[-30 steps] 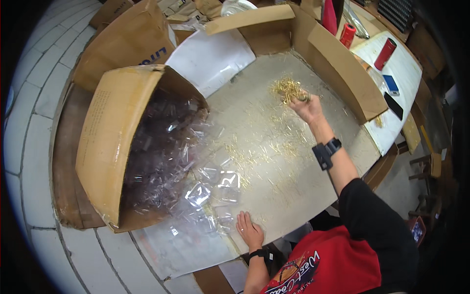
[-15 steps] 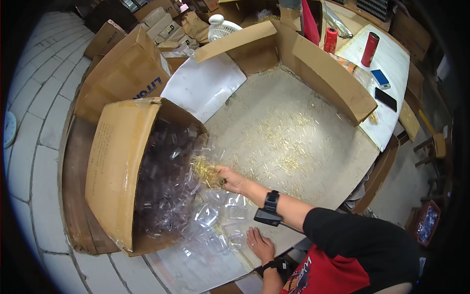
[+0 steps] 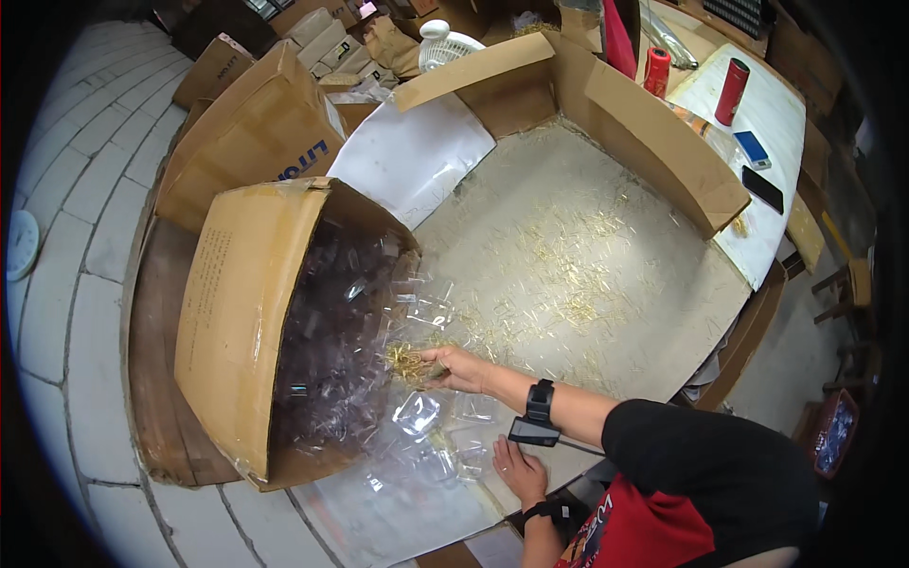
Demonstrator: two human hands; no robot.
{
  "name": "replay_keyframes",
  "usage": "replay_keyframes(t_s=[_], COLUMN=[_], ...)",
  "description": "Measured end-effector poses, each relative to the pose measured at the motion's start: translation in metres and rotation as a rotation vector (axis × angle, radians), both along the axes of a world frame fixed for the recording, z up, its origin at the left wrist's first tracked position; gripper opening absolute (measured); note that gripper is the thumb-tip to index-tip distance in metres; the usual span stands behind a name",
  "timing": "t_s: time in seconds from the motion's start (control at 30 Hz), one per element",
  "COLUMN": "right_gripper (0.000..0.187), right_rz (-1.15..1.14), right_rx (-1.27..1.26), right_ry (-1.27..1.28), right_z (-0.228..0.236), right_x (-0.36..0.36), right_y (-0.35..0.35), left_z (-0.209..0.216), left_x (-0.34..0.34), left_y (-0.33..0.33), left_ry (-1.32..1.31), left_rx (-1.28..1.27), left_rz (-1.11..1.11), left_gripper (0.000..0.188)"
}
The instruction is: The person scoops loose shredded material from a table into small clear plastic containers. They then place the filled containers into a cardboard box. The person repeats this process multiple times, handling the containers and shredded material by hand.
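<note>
My right hand [image 3: 456,367] reaches to the left with its fingers closed around a tuft of thin gold-coloured pin-like pieces [image 3: 405,360]. The tuft sticks out past the fingertips, just above some clear plastic boxes [image 3: 417,414] by the mouth of a cardboard carton [image 3: 230,331]. That carton lies on its side, its opening full of more clear plastic pieces [image 3: 336,350]. My left hand [image 3: 521,470] rests flat on the work surface's near edge, fingers stretched out, beside the clear boxes. Loose gold pieces [image 3: 578,303] are scattered over the grey work surface [image 3: 653,327].
Cardboard walls [image 3: 663,142] border the far side, with a white sheet [image 3: 412,156] at the far left. On a white side table [image 3: 781,90] lie a red cylinder [image 3: 732,92], a blue-topped device [image 3: 752,150] and a black phone [image 3: 763,189]. Another carton [image 3: 251,133] stands behind.
My right hand has come slightly nearer to me, and the gold tuft in it looks smaller. My left hand stays flat on the edge. The whole view has shifted a little.
</note>
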State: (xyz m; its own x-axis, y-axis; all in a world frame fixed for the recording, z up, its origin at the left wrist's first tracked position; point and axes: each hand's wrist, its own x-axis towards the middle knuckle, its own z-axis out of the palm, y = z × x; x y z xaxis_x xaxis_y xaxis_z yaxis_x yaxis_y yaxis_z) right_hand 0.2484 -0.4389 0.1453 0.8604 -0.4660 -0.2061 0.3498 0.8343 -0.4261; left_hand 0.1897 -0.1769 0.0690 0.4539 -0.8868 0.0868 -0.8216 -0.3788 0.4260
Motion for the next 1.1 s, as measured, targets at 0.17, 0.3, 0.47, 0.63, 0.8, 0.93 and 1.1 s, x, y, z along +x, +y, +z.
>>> replay_keyframes(t_s=[0.17,0.3,0.47,0.63,0.8,0.93,1.1], right_gripper=[0.049,0.052,0.044,0.036,0.037,0.042,0.044], right_rz=[0.093,0.046,0.040,-0.021,0.029,-0.024,-0.046], right_rx=[-0.016,0.090,0.156,0.244,-0.009,0.009,0.081], right_ry=[0.010,-0.006,-0.104,-0.126,-0.222,-0.403,-0.178], right_z=[0.006,0.011,0.006,0.025,0.066,0.111,0.108], right_x=[-0.004,-0.003,-0.003,-0.009,-0.019,-0.037,-0.036], right_y=[0.009,0.013,0.030,0.049,0.026,0.001,-0.020], left_z=[-0.001,-0.004,-0.009,0.002,0.003,0.003,0.007], left_x=[-0.008,-0.002,0.003,-0.005,0.001,0.001,0.007], left_y=[0.003,0.004,0.005,0.003,0.001,0.001,0.001], left_ry=[0.018,0.048,0.001,0.032,0.065,0.050,0.072], left_rx=[0.008,0.010,0.064,0.018,0.035,0.037,0.027], left_rz=[0.022,-0.006,-0.041,-0.004,0.005,-0.007,0.033], left_gripper=[0.040,0.044,0.043,0.046,0.051,0.050,0.052])
